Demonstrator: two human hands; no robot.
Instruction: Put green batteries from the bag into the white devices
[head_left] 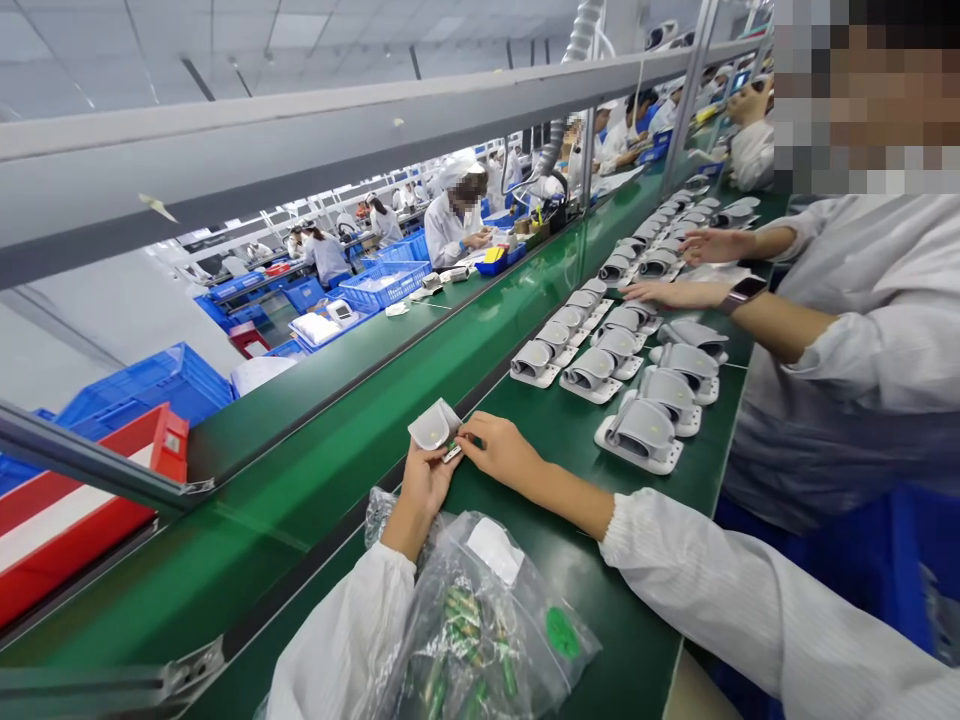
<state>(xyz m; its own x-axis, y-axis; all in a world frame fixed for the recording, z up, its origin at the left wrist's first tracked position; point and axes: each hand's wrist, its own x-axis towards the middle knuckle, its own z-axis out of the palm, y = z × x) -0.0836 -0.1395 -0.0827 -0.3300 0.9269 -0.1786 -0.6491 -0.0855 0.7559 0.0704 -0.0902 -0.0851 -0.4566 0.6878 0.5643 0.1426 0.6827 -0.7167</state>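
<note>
My left hand (426,482) holds a small grey-white plastic device (433,427) just above the green belt, fingers wrapped round its underside. My right hand (496,447) reaches in from the right, its fingertips pinched on a tiny metal part (452,453) at the device's lower edge. Both sleeves are white. Under my left forearm lies a clear plastic bag (487,620) with several small green parts inside.
Rows of grey-white devices on white bases (639,432) fill the green table (592,580) to the right and far end. A co-worker's hands (679,290) rest among them at right. Blue crates (154,385) and a red bin (90,490) stand left, beyond the conveyor frame.
</note>
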